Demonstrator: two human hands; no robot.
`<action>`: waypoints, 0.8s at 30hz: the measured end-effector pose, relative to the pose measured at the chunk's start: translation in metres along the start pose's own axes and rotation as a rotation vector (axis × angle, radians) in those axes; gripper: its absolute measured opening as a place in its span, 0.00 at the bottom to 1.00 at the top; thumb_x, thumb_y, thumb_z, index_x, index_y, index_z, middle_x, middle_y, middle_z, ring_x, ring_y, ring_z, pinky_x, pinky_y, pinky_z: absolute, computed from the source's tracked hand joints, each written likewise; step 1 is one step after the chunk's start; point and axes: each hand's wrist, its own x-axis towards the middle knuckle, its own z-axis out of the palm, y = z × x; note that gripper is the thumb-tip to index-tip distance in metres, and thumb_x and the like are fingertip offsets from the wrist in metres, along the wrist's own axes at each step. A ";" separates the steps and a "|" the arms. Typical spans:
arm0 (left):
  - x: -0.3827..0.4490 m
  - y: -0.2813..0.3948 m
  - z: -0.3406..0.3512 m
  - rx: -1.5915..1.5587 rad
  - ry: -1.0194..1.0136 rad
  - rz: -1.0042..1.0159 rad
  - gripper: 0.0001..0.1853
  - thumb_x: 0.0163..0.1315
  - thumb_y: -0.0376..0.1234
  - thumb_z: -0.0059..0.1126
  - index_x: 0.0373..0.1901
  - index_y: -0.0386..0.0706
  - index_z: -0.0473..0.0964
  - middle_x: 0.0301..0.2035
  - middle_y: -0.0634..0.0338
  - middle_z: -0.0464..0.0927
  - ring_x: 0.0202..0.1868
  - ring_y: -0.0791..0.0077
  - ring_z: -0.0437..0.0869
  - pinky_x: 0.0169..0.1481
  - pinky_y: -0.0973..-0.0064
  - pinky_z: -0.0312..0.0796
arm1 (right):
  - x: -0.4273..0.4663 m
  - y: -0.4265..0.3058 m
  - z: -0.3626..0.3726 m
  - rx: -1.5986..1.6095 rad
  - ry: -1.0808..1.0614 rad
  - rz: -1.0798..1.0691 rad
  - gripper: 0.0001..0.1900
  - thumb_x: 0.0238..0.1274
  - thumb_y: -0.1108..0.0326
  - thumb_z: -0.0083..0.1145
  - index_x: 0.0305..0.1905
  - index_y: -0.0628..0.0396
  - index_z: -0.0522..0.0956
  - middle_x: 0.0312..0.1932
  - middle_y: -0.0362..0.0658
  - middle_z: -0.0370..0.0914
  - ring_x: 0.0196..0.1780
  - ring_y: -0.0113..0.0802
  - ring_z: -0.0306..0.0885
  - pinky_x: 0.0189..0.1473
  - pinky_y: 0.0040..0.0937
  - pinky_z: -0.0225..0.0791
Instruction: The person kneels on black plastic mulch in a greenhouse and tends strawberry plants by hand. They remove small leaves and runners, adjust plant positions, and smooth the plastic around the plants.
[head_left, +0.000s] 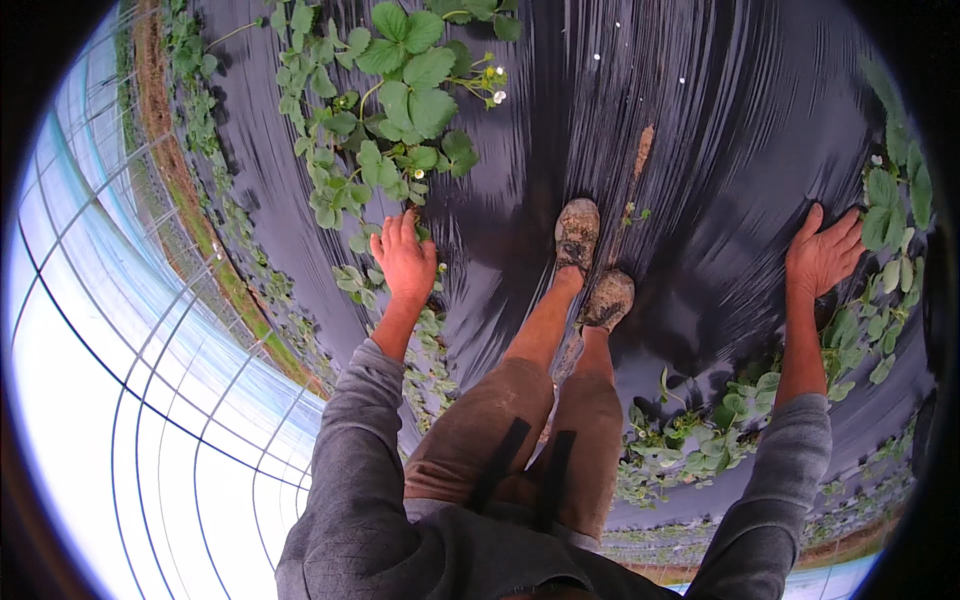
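My left hand (406, 256) reaches over the left row of strawberry plants (409, 97), its fingertips among the lower leaves; it seems to hold nothing, but the fingertips are partly hidden. White strawberry flowers (499, 97) and small green buds stand out from that row on thin stems. My right hand (825, 253) is at the right row of strawberry plants (885, 202), thumb apart, its fingertips close to or under a leaf. Whether they touch the leaf is not plain. No fruit or tool shows in either hand.
Wrinkled black plastic mulch (705, 135) covers the beds and the path. My muddy shoes (577, 232) stand between the two rows, near a small green seedling (637, 215) and a strip of bare soil (643, 150). Greenhouse hoops and film (150, 360) curve along the left.
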 end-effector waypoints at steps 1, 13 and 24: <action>0.004 0.007 -0.007 0.022 -0.022 0.015 0.30 0.58 0.35 0.57 0.65 0.43 0.67 0.61 0.53 0.71 0.69 0.56 0.65 0.75 0.49 0.48 | 0.000 0.000 0.000 0.011 0.011 -0.006 0.39 0.71 0.34 0.37 0.75 0.51 0.57 0.73 0.50 0.60 0.75 0.56 0.54 0.74 0.51 0.45; 0.101 -0.005 -0.038 -0.079 0.115 -0.054 0.33 0.54 0.38 0.59 0.64 0.38 0.67 0.55 0.47 0.74 0.63 0.49 0.70 0.72 0.49 0.53 | -0.004 0.002 0.002 -0.018 -0.037 0.020 0.38 0.72 0.35 0.38 0.75 0.50 0.57 0.71 0.49 0.62 0.74 0.56 0.56 0.75 0.51 0.46; 0.086 0.012 -0.016 -0.526 0.125 -0.349 0.33 0.56 0.36 0.59 0.65 0.37 0.66 0.53 0.43 0.72 0.56 0.46 0.75 0.62 0.60 0.68 | -0.002 0.000 -0.001 -0.050 -0.039 0.005 0.38 0.72 0.36 0.38 0.75 0.52 0.58 0.72 0.50 0.61 0.75 0.51 0.55 0.75 0.51 0.47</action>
